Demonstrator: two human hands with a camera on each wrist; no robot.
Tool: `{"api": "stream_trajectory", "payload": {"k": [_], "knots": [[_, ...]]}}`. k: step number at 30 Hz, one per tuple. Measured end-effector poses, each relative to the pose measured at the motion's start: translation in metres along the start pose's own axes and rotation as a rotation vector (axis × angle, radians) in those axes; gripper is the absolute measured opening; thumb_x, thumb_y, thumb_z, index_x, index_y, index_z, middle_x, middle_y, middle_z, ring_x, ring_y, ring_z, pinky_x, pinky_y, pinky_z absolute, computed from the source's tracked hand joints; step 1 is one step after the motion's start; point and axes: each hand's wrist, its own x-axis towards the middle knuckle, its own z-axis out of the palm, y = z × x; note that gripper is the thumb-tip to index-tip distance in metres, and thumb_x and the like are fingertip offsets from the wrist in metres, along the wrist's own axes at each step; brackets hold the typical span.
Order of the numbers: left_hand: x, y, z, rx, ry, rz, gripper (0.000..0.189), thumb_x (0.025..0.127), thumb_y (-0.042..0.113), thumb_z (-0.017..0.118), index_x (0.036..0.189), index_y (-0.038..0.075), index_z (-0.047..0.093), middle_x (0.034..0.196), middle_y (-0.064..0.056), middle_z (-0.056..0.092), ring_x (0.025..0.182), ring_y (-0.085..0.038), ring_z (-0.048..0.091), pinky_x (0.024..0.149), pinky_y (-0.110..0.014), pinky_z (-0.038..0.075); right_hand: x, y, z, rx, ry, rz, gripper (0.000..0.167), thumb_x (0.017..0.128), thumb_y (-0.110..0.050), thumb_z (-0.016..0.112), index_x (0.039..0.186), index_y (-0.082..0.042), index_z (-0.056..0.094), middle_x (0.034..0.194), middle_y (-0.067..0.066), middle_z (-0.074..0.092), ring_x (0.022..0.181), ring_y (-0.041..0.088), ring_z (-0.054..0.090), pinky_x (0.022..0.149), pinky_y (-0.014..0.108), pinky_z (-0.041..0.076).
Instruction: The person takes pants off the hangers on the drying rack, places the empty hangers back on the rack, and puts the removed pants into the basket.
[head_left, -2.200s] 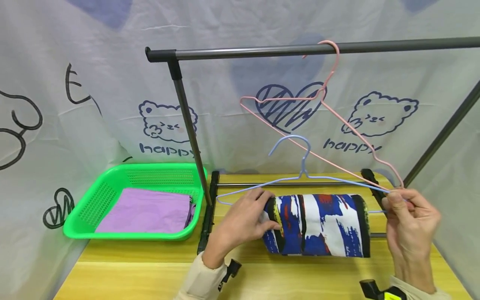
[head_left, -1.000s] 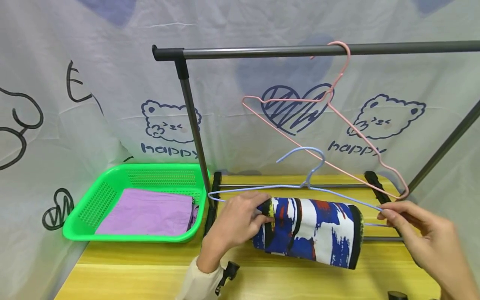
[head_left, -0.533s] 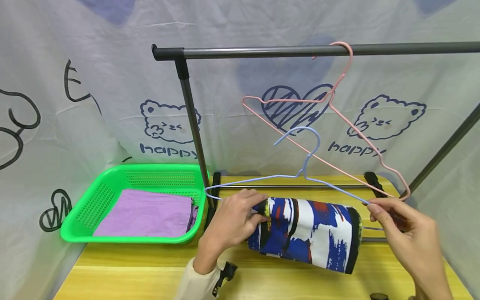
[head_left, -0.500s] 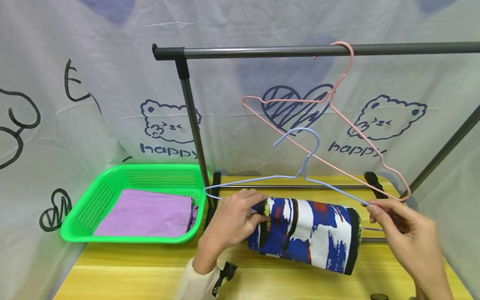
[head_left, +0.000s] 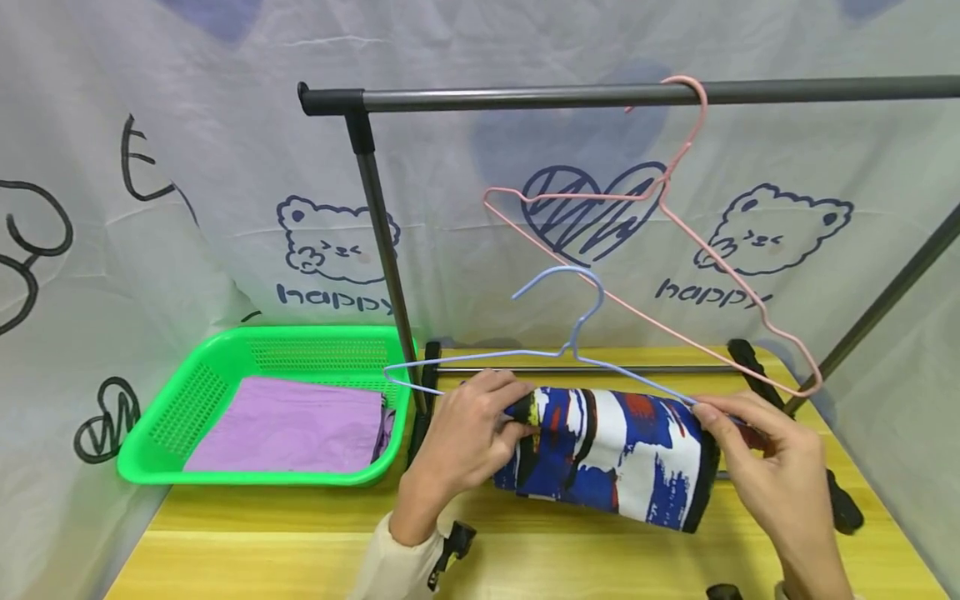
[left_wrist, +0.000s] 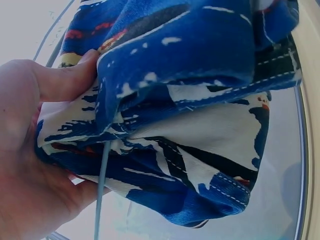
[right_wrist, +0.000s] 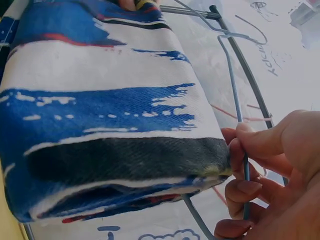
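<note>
In the head view, a folded garment [head_left: 607, 454] with a blue, white, red and black print hangs over the lower bar of a blue wire hanger [head_left: 495, 357]. My left hand [head_left: 468, 437] grips the garment's left end, thumb in front. The left wrist view shows that garment's [left_wrist: 200, 125] stitched folds, with the hanger's bar [left_wrist: 102, 190] running into them. My right hand [head_left: 776, 471] pinches the hanger's right shoulder close beside the garment's black-edged end. In the right wrist view, its fingers [right_wrist: 242, 190] curl round the hanger wire [right_wrist: 232, 85].
A pink hanger [head_left: 738, 283] hangs from the dark rack's top rail [head_left: 510, 100], behind the blue one. Left of the rack, a green basket [head_left: 270, 478] holds folded purple cloth [head_left: 292, 425]. All stand on a wooden table [head_left: 247, 542] before a printed curtain [head_left: 450, 275].
My right hand has moved left with the blue hanger, whose bar has slid further through the garment, bringing the hand up to the garment's right end. My left hand keeps its grip.
</note>
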Motion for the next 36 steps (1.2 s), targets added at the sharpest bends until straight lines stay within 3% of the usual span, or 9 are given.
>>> {"api": "stream_trajectory", "payload": {"k": [9, 18, 24, 31, 36], "knots": [[0.0, 0.005, 0.0, 0.007, 0.034, 0.024, 0.035, 0.078, 0.01, 0.072, 0.113, 0.011, 0.077, 0.106, -0.001, 0.073, 0.101, -0.019, 0.069, 0.076, -0.036, 0.06, -0.001, -0.001, 0.001, -0.029, 0.013, -0.09, 0.013, 0.088, 0.006, 0.076, 0.093, -0.006, 0.08, 0.086, -0.006, 0.069, 0.07, 0.003, 0.058, 0.06, 0.008, 0.047], [0.001, 0.009, 0.001, 0.013, 0.056, 0.048, 0.036, 0.075, 0.008, 0.069, 0.111, 0.011, 0.077, 0.103, 0.0, 0.073, 0.099, -0.019, 0.068, 0.079, -0.036, 0.06, -0.001, -0.001, 0.004, -0.042, 0.019, -0.172, 0.012, 0.087, 0.007, 0.076, 0.092, -0.003, 0.08, 0.087, 0.002, 0.071, 0.071, -0.002, 0.061, 0.064, 0.006, 0.049], [0.001, 0.014, 0.001, 0.03, 0.086, 0.038, 0.034, 0.077, 0.013, 0.077, 0.11, 0.012, 0.077, 0.105, -0.002, 0.074, 0.1, -0.022, 0.069, 0.082, -0.037, 0.06, -0.002, -0.002, 0.011, -0.051, 0.037, -0.241, 0.017, 0.083, 0.01, 0.079, 0.091, -0.004, 0.081, 0.085, 0.0, 0.072, 0.071, -0.004, 0.058, 0.064, 0.006, 0.044], [0.002, 0.02, 0.0, 0.023, 0.122, 0.031, 0.035, 0.078, 0.011, 0.084, 0.112, 0.011, 0.076, 0.1, 0.0, 0.073, 0.096, -0.021, 0.068, 0.079, -0.036, 0.06, 0.001, 0.004, 0.021, -0.096, 0.094, -0.223, 0.012, 0.084, 0.008, 0.08, 0.09, -0.002, 0.081, 0.083, 0.003, 0.073, 0.065, -0.003, 0.053, 0.058, 0.006, 0.04], [0.002, 0.028, -0.001, 0.022, 0.121, 0.064, 0.037, 0.076, 0.011, 0.087, 0.111, 0.011, 0.075, 0.101, 0.001, 0.073, 0.091, -0.019, 0.064, 0.079, -0.033, 0.057, 0.003, 0.011, 0.023, -0.165, 0.144, -0.213, 0.009, 0.084, 0.006, 0.08, 0.09, -0.001, 0.081, 0.081, 0.006, 0.073, 0.063, -0.002, 0.046, 0.056, 0.009, 0.035]]}}
